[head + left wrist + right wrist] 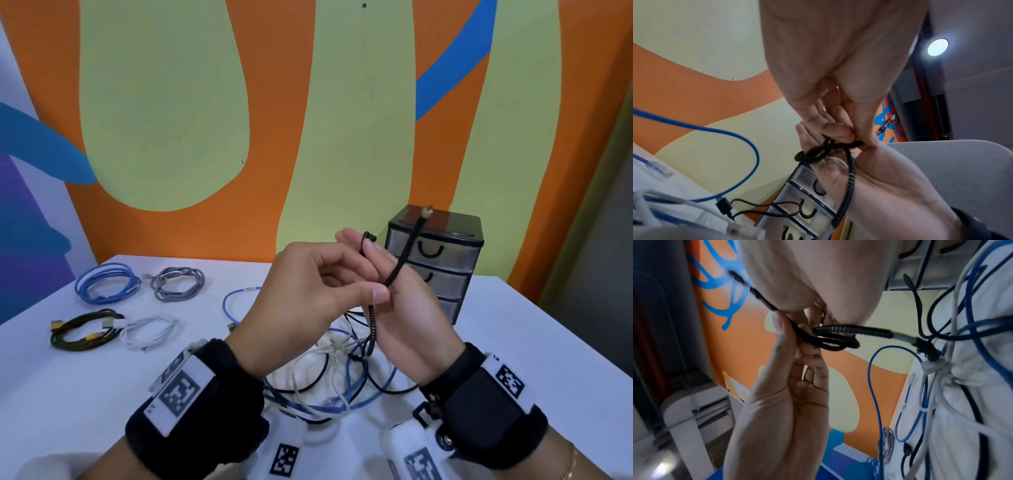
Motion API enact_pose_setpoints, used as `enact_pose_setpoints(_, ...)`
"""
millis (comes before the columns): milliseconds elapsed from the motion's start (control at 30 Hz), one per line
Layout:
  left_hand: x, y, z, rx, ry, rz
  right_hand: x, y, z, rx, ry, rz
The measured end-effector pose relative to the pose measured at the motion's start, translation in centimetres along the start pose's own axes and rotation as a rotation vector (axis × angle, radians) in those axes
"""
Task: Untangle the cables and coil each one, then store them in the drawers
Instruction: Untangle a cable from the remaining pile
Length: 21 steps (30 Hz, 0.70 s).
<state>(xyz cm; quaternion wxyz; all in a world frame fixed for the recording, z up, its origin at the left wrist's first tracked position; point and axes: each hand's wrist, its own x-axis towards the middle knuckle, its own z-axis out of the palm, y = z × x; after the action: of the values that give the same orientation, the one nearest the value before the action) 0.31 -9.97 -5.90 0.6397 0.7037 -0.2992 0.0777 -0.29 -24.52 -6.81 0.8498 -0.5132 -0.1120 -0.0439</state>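
A: Which way does the black braided cable [407, 250] run?
B: Its free end, tipped with a pale connector, rises up and away past the fingertips [370, 246] of the right hand [404, 318]; the rest drops below the fingers into the tangle of cables [342, 373] on the table [68, 394].

A: How are the hands posed?
B: Both are raised, palms facing. The left hand [308, 301] pinches the cable between thumb and curled fingers; the right hand's fingers close on a small loop of it.

A: And beyond the fingers?
B: A black-framed drawer unit [442, 267] with translucent fronts. Left of the fingers lie coiled cables: blue [106, 282], grey [178, 282], black-and-yellow [85, 330], white [150, 330]
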Motion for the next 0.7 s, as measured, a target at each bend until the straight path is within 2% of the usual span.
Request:
enact_pose_setpoints(167,0.0,0.4,0.5,0.070,0.162,-0.088,-0.5,0.3,0.2,0.003,-0.018,-0.012)
enact_pose_setpoints(300,0.1,-0.3,0.3,0.212,0.224,-0.082,-0.4,0.8,0.1,0.015,-0.026,-0.025)
enact_pose_setpoints(400,0.2,-1.0,0.2,0.244,0.200,-0.089,-0.5,0.9,0.4,0.005,-0.074,-0.006)
enact_pose_setpoints(567,0.7,-1.5,-0.1,0.114,0.090,-0.051,0.0,0.7,-0.3,-0.004,-0.116,-0.038)
enact_pose_setpoints(633,0.7,-1.2,-0.5,0.009,0.063,-0.044,0.2,0.5,-0.6,-0.004,-0.081,-0.115)
enact_pose_setpoints(700,0.9,-0.9,-1.1,-0.116,0.058,-0.056,0.5,0.3,-1.0,-0.061,0.022,-0.217)
